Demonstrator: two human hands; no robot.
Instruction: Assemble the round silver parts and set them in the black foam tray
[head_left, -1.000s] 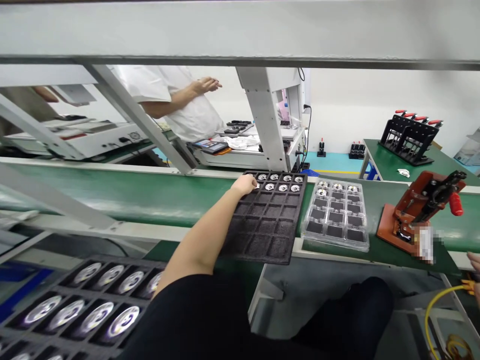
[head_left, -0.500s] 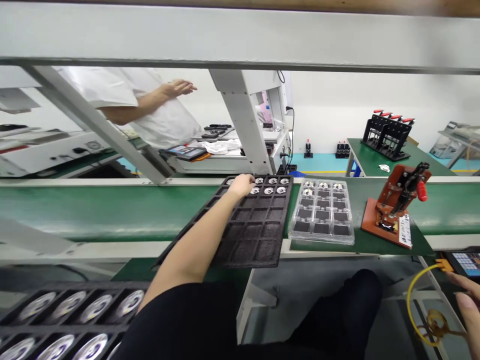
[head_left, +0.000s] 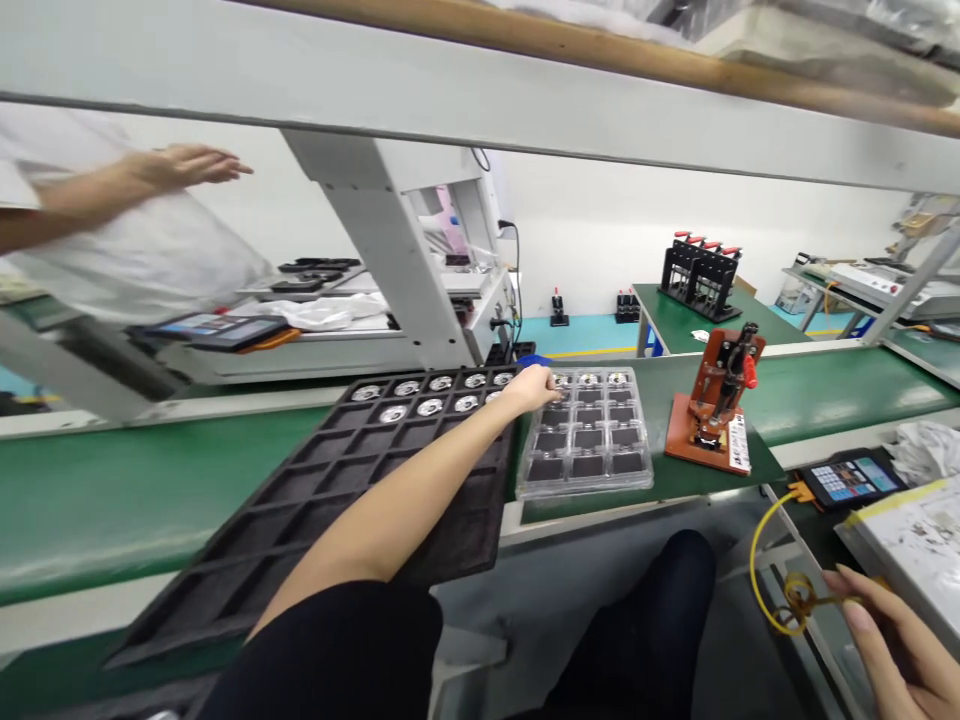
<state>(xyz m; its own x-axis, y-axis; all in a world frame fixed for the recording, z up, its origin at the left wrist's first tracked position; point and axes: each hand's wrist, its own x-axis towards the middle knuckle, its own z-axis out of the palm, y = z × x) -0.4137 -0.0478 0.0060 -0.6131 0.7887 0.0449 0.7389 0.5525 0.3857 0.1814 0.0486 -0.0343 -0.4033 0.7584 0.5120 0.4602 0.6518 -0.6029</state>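
Note:
My left hand is at the left column of a clear plastic tray, its fingers drawn together over the second row. What they hold, if anything, is hidden. Round silvery parts sit in that tray's top row; its lower cells show dark pads. Under my left forearm lies a black foam tray, with similar round parts in its two far rows. At the lower right, my right hand pinches a yellow cable between thumb and finger. The cable loops up to a handheld meter.
An orange-brown clamp fixture with a red-tipped lever stands right of the clear tray. A white box sits beside the meter. Behind a slanted grey post, a co-worker's hand is raised. A beam crosses above.
My left hand has moved right, from the foam tray to the clear tray. The view has swung right, bringing the meter, white box and more of my right hand into sight.

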